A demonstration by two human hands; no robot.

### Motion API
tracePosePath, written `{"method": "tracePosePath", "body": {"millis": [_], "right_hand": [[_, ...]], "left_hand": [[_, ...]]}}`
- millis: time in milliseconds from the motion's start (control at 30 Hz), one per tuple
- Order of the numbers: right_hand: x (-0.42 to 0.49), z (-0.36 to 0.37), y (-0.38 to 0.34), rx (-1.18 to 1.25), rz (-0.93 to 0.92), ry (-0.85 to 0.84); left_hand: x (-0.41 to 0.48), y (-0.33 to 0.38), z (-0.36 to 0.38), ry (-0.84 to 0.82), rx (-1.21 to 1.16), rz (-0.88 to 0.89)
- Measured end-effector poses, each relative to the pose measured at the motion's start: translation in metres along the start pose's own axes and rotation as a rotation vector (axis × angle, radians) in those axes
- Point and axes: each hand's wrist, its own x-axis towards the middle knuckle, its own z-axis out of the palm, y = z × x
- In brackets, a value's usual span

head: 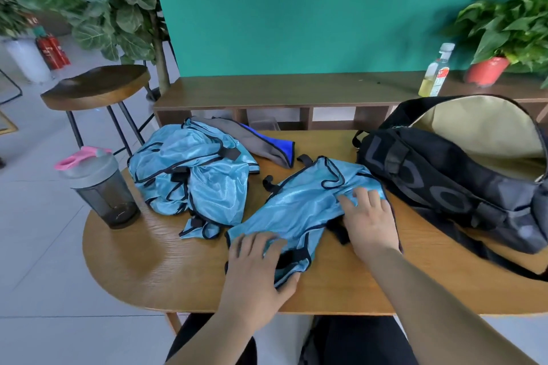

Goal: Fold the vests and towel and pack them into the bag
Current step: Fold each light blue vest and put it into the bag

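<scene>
A light blue vest (299,204) with black trim lies spread on the wooden table (142,264) in front of me. My left hand (255,270) rests flat on its near end, thumb at the hem. My right hand (370,219) presses its far right part with straight fingers. A crumpled heap of light blue vests (195,169) lies to the left. Behind it lies a grey and blue towel (267,145). A black bag (450,181) with a beige lining stands unzipped at the right.
A grey shaker bottle (100,187) with a pink lid stands at the table's left edge. A wooden shelf (281,92) behind carries a drink bottle (436,71) and a potted plant (498,38). A stool (98,86) stands at the far left.
</scene>
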Motion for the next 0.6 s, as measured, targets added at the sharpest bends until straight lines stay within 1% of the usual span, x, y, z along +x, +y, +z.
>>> {"method": "tracePosePath", "body": {"millis": [33, 100, 200, 300, 333, 367, 433, 467, 500, 533, 600], "right_hand": [[0.001, 0.004, -0.001, 0.031, 0.005, 0.0], [0.001, 0.014, 0.0, 0.105, 0.02, -0.015], [-0.008, 0.014, 0.003, 0.258, 0.097, -0.018], [-0.025, 0.002, -0.007, 0.353, 0.147, -0.022], [-0.034, -0.006, -0.015, 0.377, 0.118, 0.016], [-0.045, -0.013, -0.025, 0.374, 0.032, 0.092], [-0.064, -0.02, -0.042, 0.393, -0.269, 0.171], [-0.071, -0.02, -0.047, 0.429, -0.421, 0.137], [-0.076, -0.019, -0.049, 0.468, -0.51, 0.052], [-0.078, -0.019, -0.047, 0.494, -0.521, -0.038], [-0.073, -0.015, -0.031, 0.461, -0.44, -0.129]], "left_hand": [[0.001, 0.0, 0.0, -0.025, -0.004, -0.047], [0.001, 0.0, 0.0, -0.051, -0.034, -0.074], [-0.001, -0.002, 0.001, -0.049, -0.07, -0.044], [0.0, -0.003, 0.003, -0.013, -0.072, -0.018], [0.0, -0.001, 0.004, 0.004, -0.075, -0.015], [0.001, 0.003, 0.004, 0.02, -0.078, -0.008], [0.006, 0.013, 0.003, 0.035, -0.102, 0.02], [0.009, 0.018, 0.002, 0.038, -0.125, 0.035], [0.012, 0.022, 0.001, 0.04, -0.156, 0.045], [0.016, 0.023, -0.001, 0.045, -0.184, 0.051], [0.022, 0.016, -0.005, 0.059, -0.199, 0.058]]}}
